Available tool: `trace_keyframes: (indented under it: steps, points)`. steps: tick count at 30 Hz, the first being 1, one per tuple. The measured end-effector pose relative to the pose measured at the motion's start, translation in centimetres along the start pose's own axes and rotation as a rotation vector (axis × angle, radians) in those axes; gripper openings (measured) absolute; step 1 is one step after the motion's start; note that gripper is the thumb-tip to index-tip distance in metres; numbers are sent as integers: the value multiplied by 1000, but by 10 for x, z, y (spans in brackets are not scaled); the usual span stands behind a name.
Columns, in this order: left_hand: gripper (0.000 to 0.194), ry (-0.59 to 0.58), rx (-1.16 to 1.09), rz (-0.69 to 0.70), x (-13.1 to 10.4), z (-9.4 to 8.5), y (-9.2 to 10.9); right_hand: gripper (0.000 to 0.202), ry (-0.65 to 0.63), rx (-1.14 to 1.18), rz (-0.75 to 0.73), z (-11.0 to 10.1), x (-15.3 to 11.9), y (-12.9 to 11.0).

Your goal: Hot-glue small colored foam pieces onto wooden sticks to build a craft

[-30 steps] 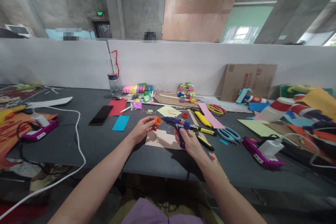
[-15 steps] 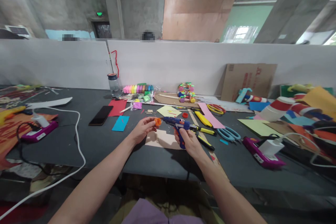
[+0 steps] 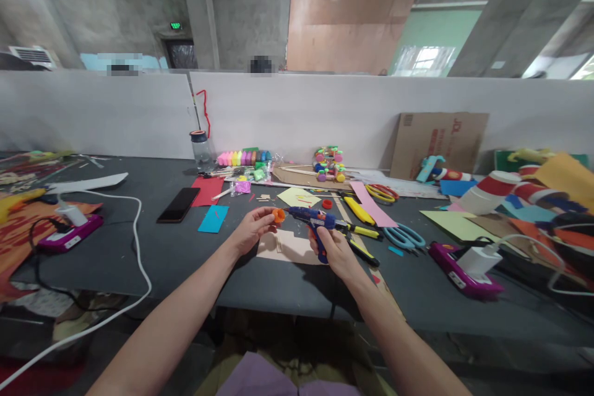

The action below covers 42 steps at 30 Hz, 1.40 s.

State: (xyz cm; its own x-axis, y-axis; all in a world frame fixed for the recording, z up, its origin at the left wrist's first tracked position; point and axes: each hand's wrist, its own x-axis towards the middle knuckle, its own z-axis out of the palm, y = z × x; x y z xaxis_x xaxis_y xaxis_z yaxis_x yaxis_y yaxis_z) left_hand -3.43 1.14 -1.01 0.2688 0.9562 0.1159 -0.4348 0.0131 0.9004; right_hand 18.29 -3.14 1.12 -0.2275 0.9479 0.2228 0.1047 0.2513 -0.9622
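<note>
Between the fingertips of my left hand [image 3: 253, 230] is a small orange cap-like piece [image 3: 278, 216]. My right hand [image 3: 335, 250] is wrapped round the handle of a blue glue gun [image 3: 312, 217]. The gun's nozzle points left and reaches close to the orange piece; whether they touch I cannot tell. Below both hands lies a beige sheet of card [image 3: 292, 252] with thin sticks on it. A red ring-shaped cap [image 3: 327, 204] rests on the table just behind the gun.
Right of the gun lie yellow-and-black cutters [image 3: 364, 231], blue-handled scissors [image 3: 404, 236] and a pink paper strip [image 3: 374, 204]. A purple power strip [image 3: 464, 272] sits further right, another [image 3: 69, 234] at far left. A phone [image 3: 179, 205] and blue paper [image 3: 213, 218] lie left.
</note>
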Motion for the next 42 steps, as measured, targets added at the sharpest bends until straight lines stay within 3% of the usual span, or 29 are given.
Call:
trace_keyframes:
  steps: [42]
  points:
    - [36,52,-75,70,-1,1,3,49,12,12,12,-1,0,0]
